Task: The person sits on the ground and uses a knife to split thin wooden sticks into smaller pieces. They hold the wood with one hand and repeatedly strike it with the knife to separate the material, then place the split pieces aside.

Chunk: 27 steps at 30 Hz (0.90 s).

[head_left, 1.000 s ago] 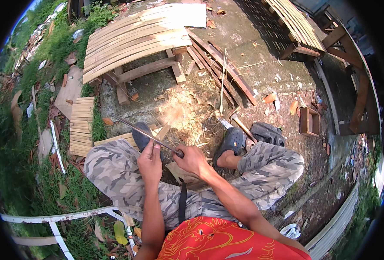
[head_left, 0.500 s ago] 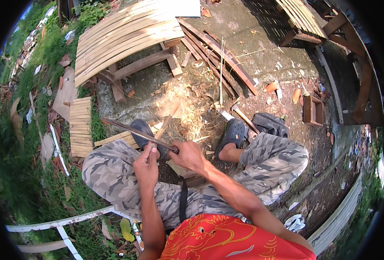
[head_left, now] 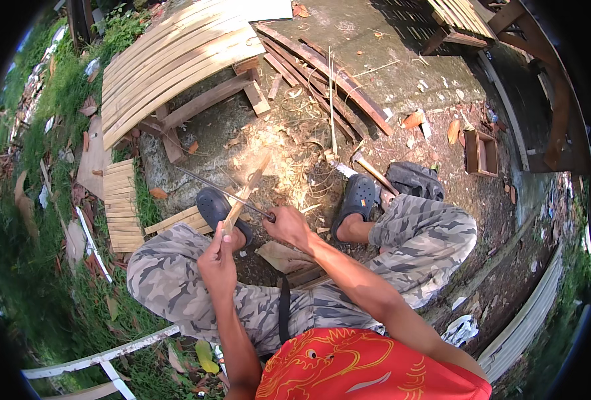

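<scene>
Between my knees, my left hand (head_left: 217, 267) is closed round the near end of a pale wooden strip (head_left: 258, 173), thumb on top. The strip slants away from me, up and to the right. My right hand (head_left: 289, 227) grips the handle of a long, thin-looking knife (head_left: 205, 182), its fist just right of the strip. The blade crosses the strip and points to the far left; how far its edge touches the wood I cannot tell. Below the blade is my left clog (head_left: 212, 208). Shavings (head_left: 279, 170) lie scattered on the ground beyond my hands.
A slatted bench (head_left: 175, 67) stands at the far left, with a small slatted panel (head_left: 123, 207) nearer. Dark wooden planks (head_left: 335, 73) lie beyond the shavings. By my right clog are a saw blade (head_left: 344, 169), a hammer (head_left: 373, 172) and a dark bag (head_left: 415, 181). A wooden box (head_left: 482, 153) sits farther right.
My left hand has drawn slightly back and left, baring more of the strip. The knife has turned, its blade looking thinner, and my right hand has risen a little in view.
</scene>
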Each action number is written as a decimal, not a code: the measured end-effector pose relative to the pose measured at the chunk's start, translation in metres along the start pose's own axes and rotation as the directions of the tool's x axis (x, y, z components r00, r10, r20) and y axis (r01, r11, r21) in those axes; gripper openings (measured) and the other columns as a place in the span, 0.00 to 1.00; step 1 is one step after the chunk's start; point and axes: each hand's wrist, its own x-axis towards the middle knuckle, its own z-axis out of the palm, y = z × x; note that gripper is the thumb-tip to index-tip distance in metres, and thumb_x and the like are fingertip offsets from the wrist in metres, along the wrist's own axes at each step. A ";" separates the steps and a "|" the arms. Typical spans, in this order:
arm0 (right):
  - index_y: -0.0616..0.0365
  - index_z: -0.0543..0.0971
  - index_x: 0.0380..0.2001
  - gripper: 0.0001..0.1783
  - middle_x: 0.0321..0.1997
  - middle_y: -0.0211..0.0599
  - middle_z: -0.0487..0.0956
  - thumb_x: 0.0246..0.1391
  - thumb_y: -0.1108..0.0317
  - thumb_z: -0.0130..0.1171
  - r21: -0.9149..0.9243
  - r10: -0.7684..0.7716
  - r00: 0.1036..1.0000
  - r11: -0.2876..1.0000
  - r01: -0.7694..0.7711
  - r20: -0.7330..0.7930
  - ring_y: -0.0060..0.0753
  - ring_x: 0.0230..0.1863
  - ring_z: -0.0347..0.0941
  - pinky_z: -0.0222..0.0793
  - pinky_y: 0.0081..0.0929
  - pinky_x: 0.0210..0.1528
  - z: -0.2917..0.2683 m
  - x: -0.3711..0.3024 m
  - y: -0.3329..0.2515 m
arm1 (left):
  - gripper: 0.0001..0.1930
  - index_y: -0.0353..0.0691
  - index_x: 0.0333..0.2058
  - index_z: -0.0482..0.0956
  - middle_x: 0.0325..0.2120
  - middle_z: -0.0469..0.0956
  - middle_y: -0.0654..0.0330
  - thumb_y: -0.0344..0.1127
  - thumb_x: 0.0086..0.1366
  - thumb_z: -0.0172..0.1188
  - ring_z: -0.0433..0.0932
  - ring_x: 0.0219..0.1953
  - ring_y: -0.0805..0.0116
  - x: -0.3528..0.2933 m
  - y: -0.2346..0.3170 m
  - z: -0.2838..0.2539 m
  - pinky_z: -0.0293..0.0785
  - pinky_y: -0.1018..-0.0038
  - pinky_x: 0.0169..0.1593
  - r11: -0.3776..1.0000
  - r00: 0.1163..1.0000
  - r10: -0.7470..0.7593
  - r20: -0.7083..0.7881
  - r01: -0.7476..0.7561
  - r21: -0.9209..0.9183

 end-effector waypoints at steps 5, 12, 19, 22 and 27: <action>0.56 0.82 0.34 0.15 0.24 0.56 0.79 0.50 0.57 0.58 -0.016 -0.218 0.974 0.976 0.219 0.058 0.60 0.31 0.78 0.75 0.49 0.38 0.007 0.007 0.011 | 0.18 0.35 0.56 0.75 0.42 0.83 0.56 0.30 0.69 0.56 0.74 0.41 0.80 0.003 0.000 -0.002 0.71 0.80 0.46 0.999 0.999 0.045 -0.022 -0.044 0.026; 0.60 0.82 0.31 0.16 0.22 0.55 0.80 0.52 0.57 0.57 -0.094 -0.082 0.995 0.992 0.087 0.054 0.55 0.28 0.79 0.76 0.46 0.36 0.013 0.051 0.060 | 0.17 0.34 0.56 0.75 0.39 0.83 0.58 0.32 0.70 0.55 0.74 0.39 0.81 0.007 -0.005 -0.007 0.71 0.80 0.43 0.999 0.999 -0.036 -0.034 0.036 -0.001; 0.60 0.83 0.35 0.19 0.30 0.57 0.81 0.51 0.55 0.57 -0.201 0.074 0.993 0.978 -0.054 0.093 0.56 0.35 0.81 0.77 0.46 0.42 0.011 0.081 0.087 | 0.17 0.34 0.56 0.75 0.35 0.83 0.60 0.32 0.71 0.54 0.73 0.36 0.82 0.014 -0.015 -0.006 0.70 0.80 0.41 0.997 0.995 0.074 -0.068 -0.076 -0.024; 0.59 0.83 0.36 0.19 0.32 0.55 0.82 0.52 0.56 0.55 -0.235 -0.008 0.988 0.971 0.043 0.151 0.55 0.35 0.81 0.78 0.45 0.42 0.015 0.090 0.101 | 0.18 0.34 0.57 0.74 0.38 0.84 0.58 0.32 0.71 0.54 0.73 0.39 0.81 0.015 -0.016 -0.009 0.70 0.80 0.44 0.995 0.997 -0.006 -0.072 -0.001 -0.096; 0.62 0.84 0.36 0.20 0.36 0.55 0.82 0.55 0.54 0.56 -0.273 0.205 0.976 0.945 -0.178 0.073 0.55 0.40 0.81 0.77 0.43 0.44 0.016 0.104 0.142 | 0.18 0.34 0.58 0.73 0.38 0.83 0.59 0.32 0.71 0.54 0.73 0.39 0.82 0.013 -0.014 -0.007 0.69 0.81 0.43 0.994 0.997 0.071 -0.029 -0.073 -0.082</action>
